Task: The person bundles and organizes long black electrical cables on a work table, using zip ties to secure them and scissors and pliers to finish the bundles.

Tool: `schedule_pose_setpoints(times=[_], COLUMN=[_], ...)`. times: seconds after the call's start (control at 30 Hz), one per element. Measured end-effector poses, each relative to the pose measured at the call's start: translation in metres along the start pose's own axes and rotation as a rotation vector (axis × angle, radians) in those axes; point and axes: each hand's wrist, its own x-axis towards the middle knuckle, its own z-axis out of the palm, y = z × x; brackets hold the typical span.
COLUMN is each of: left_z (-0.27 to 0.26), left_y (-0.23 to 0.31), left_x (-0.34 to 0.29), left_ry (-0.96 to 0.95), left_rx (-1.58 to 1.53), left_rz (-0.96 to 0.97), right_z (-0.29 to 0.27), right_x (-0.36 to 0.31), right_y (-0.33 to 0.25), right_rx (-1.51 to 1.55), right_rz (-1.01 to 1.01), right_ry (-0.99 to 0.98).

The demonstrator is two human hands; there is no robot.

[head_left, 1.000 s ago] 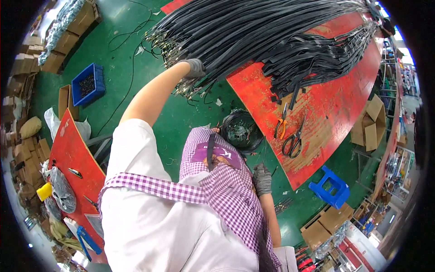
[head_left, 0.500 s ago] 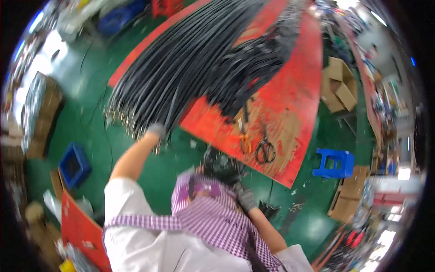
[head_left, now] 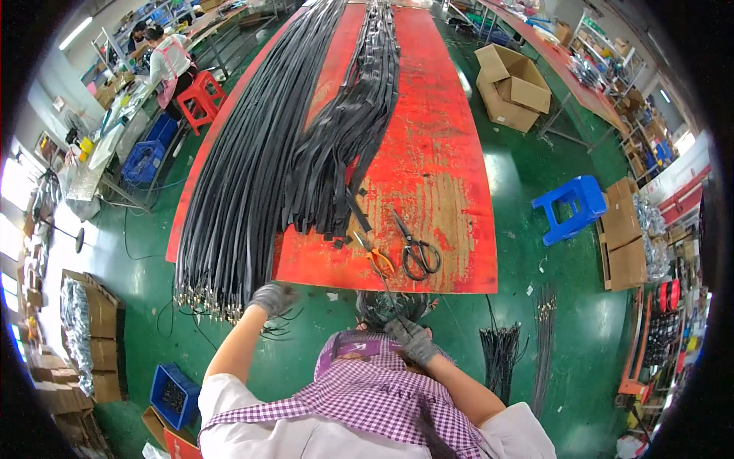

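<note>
My left hand [head_left: 273, 298], in a grey glove, is at the right edge of the metal-tipped ends of a long bundle of black cables [head_left: 237, 183]. Its fingers are dark and partly hidden; thin black strands show just below it. Close to the front of my apron [head_left: 375, 367], my right hand [head_left: 411, 340], also gloved, has curled fingers beside a dark heap of black strands [head_left: 382, 306]. A thin dark strand runs from the table edge toward that hand, but what it grips is unclear. Orange-handled pliers [head_left: 375, 254] and black scissors [head_left: 418, 256] lie on the red table [head_left: 451, 183].
A second pile of flat black strips [head_left: 336, 168] lies beside the bundle. Right of the table are an open cardboard box [head_left: 512, 88], a blue stool [head_left: 572, 208] and bunched cables [head_left: 501, 356]. A blue bin [head_left: 176, 396] stands lower left. Someone [head_left: 170, 65] works far left.
My view has swung and steadied, so the table looks straighter and more of the room shows. My left hand has shifted from among the cable ends to their right edge. My right hand stays near the apron.
</note>
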Motion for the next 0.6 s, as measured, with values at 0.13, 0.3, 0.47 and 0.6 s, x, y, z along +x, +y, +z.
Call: schedule_pose_setpoints(times=[0.13,0.3,0.47,0.6], left_z=[-0.023,0.022,0.051,0.046], left_y=[0.176,0.199,0.131,0.090], left_x=[-0.065,-0.023,0.057,0.088], left_ry=[-0.287,0.054,0.810,0.823], left_rx=[-1.272,-1.361,-0.525,-0.265], left_rz=[0.535,0.409,0.017,-0.077], right_z=[-0.012,0.001,0.037,0.024], right_x=[0.040,0.056,0.028,0.061], right_y=[-0.007,0.016,0.145,0.158], right_rx=[1.108,1.198,0.063,-0.242], right_rz=[0.631,0.675,0.872,1.006], right_ry=[-0.110,-0.165,0.057,-0.355])
